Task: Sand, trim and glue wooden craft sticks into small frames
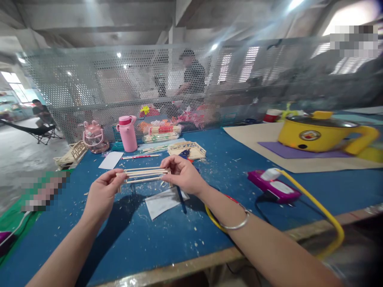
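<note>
My left hand (103,191) and my right hand (182,173) hold a small frame of thin wooden sticks (145,174) between them, above the blue table (125,231). Each hand pinches one end of the frame, and the sticks lie roughly level. A silver bangle (237,224) sits on my right wrist. Under the frame lie a white sheet of paper (163,201) and a blue pen (181,197).
A pink bottle (128,132), a pink jug (94,136), stick models (188,149) and stick bundles (161,133) stand at the back. A purple power strip (273,186) with a yellow cable (314,205) and a yellow pot (321,131) are on the right. A person stands behind the mesh fence (89,87).
</note>
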A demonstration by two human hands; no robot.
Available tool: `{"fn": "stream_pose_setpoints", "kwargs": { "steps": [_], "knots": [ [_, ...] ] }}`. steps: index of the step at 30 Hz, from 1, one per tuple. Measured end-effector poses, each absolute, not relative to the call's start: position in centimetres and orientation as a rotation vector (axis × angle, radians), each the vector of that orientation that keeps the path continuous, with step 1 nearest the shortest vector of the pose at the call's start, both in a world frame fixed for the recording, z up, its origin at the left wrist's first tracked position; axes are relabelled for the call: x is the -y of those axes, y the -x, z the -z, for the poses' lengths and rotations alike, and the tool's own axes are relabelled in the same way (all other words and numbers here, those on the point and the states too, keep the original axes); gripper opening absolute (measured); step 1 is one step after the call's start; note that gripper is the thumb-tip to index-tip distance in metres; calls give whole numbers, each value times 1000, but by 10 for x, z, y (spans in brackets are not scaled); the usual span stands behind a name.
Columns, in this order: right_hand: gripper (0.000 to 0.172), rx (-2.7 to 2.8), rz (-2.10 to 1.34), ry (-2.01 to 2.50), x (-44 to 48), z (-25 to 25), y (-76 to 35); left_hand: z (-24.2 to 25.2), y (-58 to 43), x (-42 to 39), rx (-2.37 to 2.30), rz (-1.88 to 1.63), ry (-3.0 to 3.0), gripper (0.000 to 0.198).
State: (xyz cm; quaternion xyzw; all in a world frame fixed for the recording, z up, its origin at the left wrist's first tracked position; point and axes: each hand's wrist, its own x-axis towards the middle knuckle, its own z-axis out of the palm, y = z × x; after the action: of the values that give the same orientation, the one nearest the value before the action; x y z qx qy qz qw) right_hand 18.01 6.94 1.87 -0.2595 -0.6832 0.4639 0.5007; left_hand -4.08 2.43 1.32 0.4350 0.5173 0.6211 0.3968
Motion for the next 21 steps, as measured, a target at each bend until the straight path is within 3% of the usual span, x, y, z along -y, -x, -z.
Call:
{"fn": "stream_pose_setpoints", "kwargs": {
  "steps": [21],
  "knots": [
    [19, 1554, -968, 612, -63, -23, -177, -16, 35, -21, -1154, -1580, -1052, 40]
  ]
}}
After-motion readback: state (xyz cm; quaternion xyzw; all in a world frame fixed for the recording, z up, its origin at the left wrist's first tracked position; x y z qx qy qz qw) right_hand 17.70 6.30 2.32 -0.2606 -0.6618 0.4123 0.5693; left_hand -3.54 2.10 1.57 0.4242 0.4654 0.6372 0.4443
